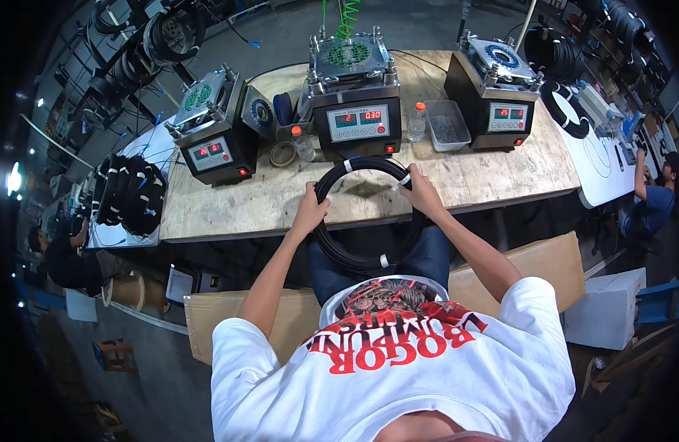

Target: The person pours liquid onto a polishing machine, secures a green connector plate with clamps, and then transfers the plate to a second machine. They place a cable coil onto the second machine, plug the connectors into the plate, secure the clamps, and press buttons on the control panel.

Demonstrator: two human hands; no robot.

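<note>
A coil of black cable [343,253] is upright in front of me, bound with several white bands. Its top leans over the front of the wooden bench [258,217], and its lower part hangs in front of my lap. My left hand [310,209] is closed round the coil's left side. On the upper right side, near one white band [404,179], my right hand [422,190] grips it too. Just beyond the coil stands a dark box-shaped machine [358,121] with a lit red display and a green-patterned top plate.
Similar machines stand at left [207,151] and right [498,114]. Two orange-capped bottles [417,124] and a clear plastic tub [450,127] sit between them. Black coils [129,195] are piled at left. A white side table [604,173] adjoins at right; people work on both sides.
</note>
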